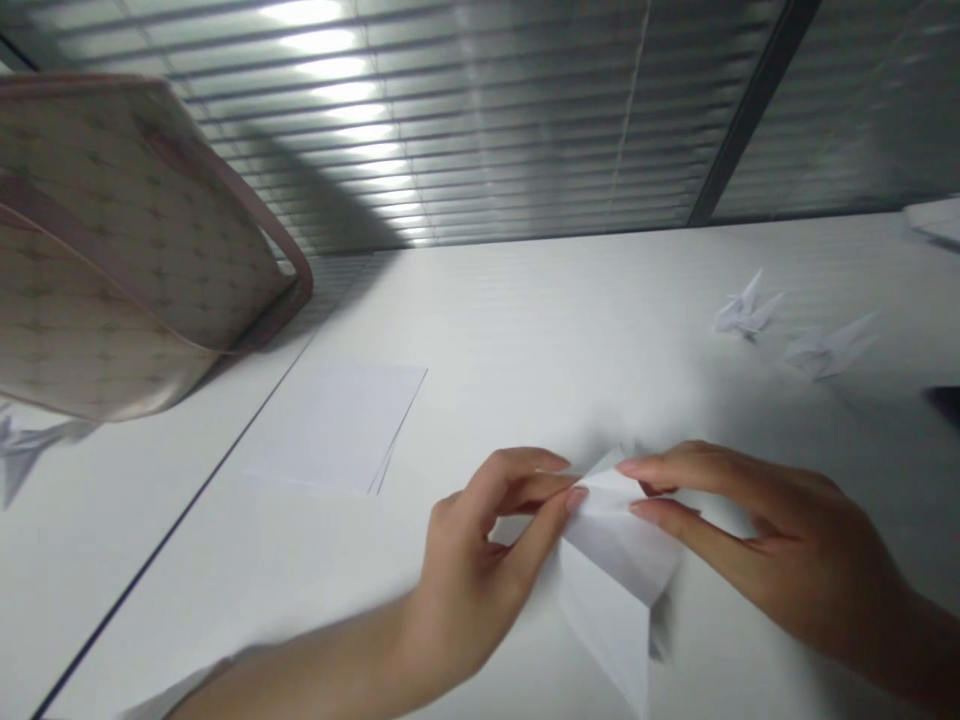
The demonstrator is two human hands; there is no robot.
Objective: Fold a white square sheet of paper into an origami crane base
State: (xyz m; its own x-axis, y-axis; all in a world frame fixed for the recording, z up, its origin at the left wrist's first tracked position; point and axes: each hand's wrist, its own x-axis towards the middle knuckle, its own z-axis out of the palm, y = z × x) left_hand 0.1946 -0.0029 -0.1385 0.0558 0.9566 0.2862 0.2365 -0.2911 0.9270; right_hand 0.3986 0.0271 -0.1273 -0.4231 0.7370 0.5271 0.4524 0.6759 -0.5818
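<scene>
A partly folded white paper [619, 575] lies between my hands near the bottom of the view, its creased flaps spread toward me. My left hand [495, 560] pinches its upper left edge between thumb and fingers. On the upper right edge, my right hand [765, 540] has its thumb and index finger closed on the paper. The lower part of the sheet hangs free of both hands, with a shadow under its right side.
Square white sheets [337, 425] lie stacked left of centre. Two folded paper cranes [746, 310] sit at the right, another folded piece [26, 445] at the far left. A patterned bag [127, 250] stands upper left. Window blinds [510, 120] rise behind the table [525, 320].
</scene>
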